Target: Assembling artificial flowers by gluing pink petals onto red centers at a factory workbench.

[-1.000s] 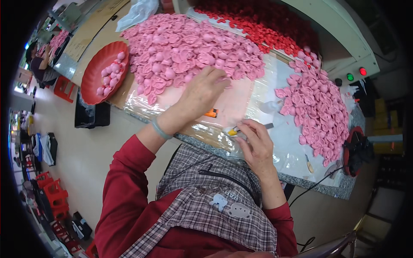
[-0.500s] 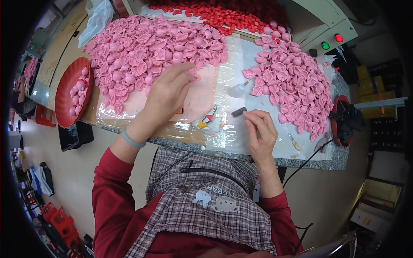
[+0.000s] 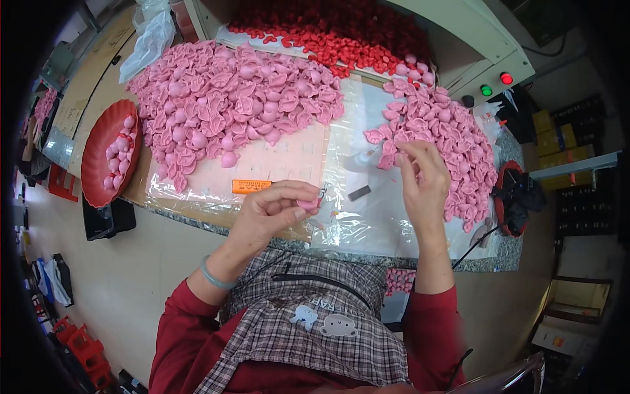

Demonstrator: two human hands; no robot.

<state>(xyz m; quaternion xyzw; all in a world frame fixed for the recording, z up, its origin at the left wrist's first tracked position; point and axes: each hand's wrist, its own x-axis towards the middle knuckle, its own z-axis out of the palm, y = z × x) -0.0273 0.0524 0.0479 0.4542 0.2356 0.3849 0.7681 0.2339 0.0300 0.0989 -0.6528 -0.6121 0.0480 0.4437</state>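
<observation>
Head cam, going left to right: red scalloped bowl [image 3: 90, 152] way over by the edge of the worktop [image 3: 505, 256], with pink balls [image 3: 118, 157] inside. Next, a big pink heap [image 3: 223, 92] of ruffled bits and balls, with an orange packet [image 3: 248, 186] lying flat on the near side, long axis running roughly side to side. Right by that packet, left hand [image 3: 270, 211], closed in a pinch around a small pink piece [image 3: 308, 203] at the right-hand tip of the fingers. Then a stubby dark bar [image 3: 359, 193], loose between both hands, on a slant with its right end farther from the body. Closer to the left fingertips than to the right, touching neither. Beyond it, a whitish bottle [image 3: 363, 159], kinda blurry. Now the bit that matters: right hand [image 3: 425, 180] well apart from the held piece, up and to the right of it, with bent fingertips at the left edge of the second pink heap [image 3: 453, 134]. Touching or just beside, can't tell. Gripping something or not, can't tell either.
</observation>
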